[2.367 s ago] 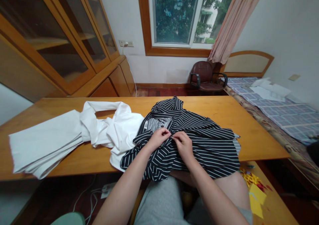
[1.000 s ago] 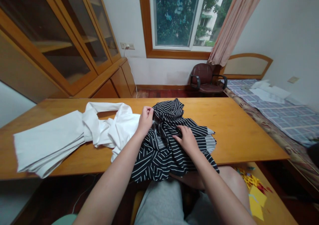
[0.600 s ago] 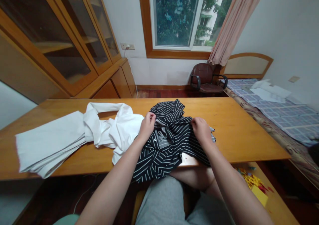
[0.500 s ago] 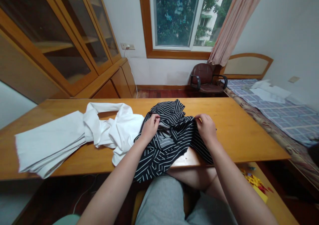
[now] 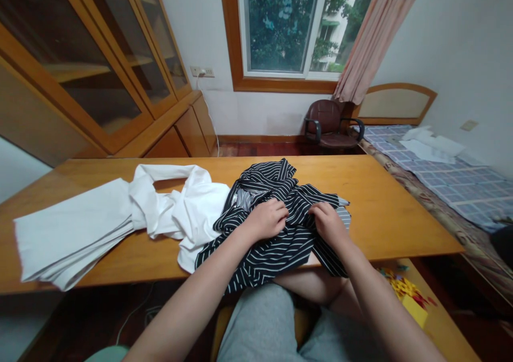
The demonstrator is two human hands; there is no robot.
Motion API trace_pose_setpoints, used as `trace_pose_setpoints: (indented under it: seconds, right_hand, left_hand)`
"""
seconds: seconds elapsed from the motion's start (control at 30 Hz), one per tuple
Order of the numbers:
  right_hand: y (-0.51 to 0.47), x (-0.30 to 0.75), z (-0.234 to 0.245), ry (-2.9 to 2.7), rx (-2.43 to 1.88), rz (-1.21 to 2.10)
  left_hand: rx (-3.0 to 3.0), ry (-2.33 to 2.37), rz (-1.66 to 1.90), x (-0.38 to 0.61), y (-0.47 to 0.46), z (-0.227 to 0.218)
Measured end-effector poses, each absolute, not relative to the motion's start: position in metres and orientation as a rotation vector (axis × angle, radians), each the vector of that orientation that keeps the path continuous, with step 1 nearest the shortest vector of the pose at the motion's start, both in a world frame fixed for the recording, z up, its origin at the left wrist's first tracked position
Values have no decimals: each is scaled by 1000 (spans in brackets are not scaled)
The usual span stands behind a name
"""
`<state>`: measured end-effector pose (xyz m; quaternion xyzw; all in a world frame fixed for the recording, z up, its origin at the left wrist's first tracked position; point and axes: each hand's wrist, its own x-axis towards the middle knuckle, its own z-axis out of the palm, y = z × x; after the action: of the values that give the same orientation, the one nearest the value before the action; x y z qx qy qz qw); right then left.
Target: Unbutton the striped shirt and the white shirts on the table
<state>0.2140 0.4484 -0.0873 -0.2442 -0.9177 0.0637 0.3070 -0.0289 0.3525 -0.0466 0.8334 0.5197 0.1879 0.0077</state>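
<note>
A black garment with white stripes (image 5: 276, 244) lies bunched at the near edge of a wooden table (image 5: 385, 207), part of it hanging over my lap. My left hand (image 5: 266, 219) is closed on a fold near its middle. My right hand (image 5: 329, 224) is closed on the cloth a little to the right. A grey inner lining (image 5: 245, 199) shows just above my left hand.
White garments (image 5: 120, 212) lie crumpled and spread over the table's left half. A brown armchair (image 5: 331, 124) stands under the window. A bed (image 5: 452, 180) runs along the right. Glass-door cabinets (image 5: 100, 63) line the left wall. Coloured paper (image 5: 404, 292) lies on a low surface at my right.
Both hands have come down and together, from holding the striped cloth apart near its top to gripping it nearer the table's edge. The garment lies flatter and more to the left.
</note>
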Motion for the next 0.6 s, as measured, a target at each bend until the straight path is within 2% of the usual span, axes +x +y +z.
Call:
trace_pose_setpoints:
  seconds: [0.13,0.23,0.43,0.6]
  right_hand:
    - [448,218,-90,-2484,-712,94]
    - [450,222,-93,-2519,-774,49]
    - [447,218,-96,-2475,-893,4]
    - [424,193,-82,-2335,-779,110]
  left_hand:
    - [2511,1780,394,-24,352,-64]
    - [2457,1832,379,-29,354,-79]
    - [2085,1792,713,-36,358,-95]
    - [1854,1720,906,-39,361,-98]
